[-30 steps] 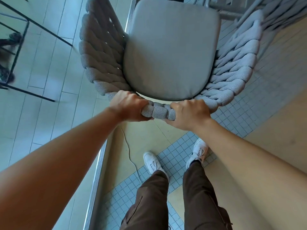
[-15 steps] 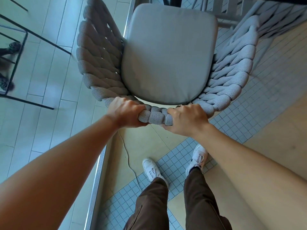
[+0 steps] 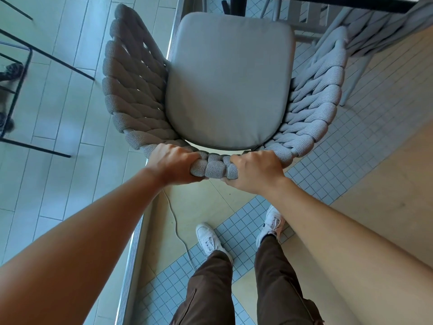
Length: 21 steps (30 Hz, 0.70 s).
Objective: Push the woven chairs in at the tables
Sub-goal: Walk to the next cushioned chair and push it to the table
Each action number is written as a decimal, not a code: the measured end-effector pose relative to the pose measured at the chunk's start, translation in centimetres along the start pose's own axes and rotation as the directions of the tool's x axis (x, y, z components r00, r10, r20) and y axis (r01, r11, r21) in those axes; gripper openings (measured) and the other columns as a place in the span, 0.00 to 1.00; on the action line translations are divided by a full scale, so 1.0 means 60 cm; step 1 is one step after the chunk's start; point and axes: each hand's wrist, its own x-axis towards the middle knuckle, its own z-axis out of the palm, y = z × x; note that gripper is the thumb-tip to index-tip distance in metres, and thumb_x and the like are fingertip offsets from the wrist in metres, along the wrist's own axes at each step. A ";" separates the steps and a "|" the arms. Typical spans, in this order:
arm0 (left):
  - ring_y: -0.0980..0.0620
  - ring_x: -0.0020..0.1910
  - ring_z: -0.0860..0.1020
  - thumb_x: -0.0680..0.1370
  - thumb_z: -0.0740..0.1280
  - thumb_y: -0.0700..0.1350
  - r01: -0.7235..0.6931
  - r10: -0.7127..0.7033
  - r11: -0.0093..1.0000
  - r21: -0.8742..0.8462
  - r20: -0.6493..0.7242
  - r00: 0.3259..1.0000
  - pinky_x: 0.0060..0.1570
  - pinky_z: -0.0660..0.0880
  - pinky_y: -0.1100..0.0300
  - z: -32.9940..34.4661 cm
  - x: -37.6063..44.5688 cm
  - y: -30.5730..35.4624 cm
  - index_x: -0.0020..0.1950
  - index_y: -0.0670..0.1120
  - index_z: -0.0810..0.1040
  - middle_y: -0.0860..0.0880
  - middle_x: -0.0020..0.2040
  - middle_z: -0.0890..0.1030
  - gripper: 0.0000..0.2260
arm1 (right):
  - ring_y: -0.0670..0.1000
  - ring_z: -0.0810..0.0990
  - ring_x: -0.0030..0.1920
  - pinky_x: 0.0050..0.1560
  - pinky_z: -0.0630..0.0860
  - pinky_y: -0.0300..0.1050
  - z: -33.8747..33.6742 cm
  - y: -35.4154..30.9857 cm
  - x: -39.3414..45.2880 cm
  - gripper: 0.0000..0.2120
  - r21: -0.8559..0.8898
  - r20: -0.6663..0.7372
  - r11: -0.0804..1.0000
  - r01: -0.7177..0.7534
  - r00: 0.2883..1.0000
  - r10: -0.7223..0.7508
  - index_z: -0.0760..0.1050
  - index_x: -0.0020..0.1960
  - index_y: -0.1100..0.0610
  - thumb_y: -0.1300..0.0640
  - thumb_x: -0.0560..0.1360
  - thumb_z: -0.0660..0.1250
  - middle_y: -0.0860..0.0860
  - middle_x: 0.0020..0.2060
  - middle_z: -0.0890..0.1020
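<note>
The woven chair (image 3: 225, 90) stands straight ahead of the person, its grey seat cushion (image 3: 228, 80) running lengthwise away from them so the open front faces the dark-edged table (image 3: 339, 3) at the top, where a second woven chair (image 3: 375, 31) sits to the right. The left hand (image 3: 174, 164) and right hand (image 3: 254, 171) are both wrapped tight around the braided top of the backrest, side by side. The floor (image 3: 386, 184) mixes small blue tiles, pale beige panels and planks beyond a metal strip (image 3: 131, 254), with a thin cable (image 3: 175, 224) trailing near the white shoes (image 3: 208, 238)
</note>
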 end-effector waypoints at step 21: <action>0.41 0.68 0.72 0.74 0.73 0.61 0.264 -0.619 -0.683 -0.681 0.732 0.285 0.54 0.79 0.36 -0.005 -0.021 0.106 0.77 0.43 0.60 0.46 0.74 0.67 0.39 | 0.59 0.76 0.59 0.57 0.77 0.56 -0.019 0.000 -0.042 0.52 0.789 0.499 -0.381 -0.483 0.140 0.855 0.47 0.80 0.53 0.39 0.70 0.75 0.56 0.65 0.70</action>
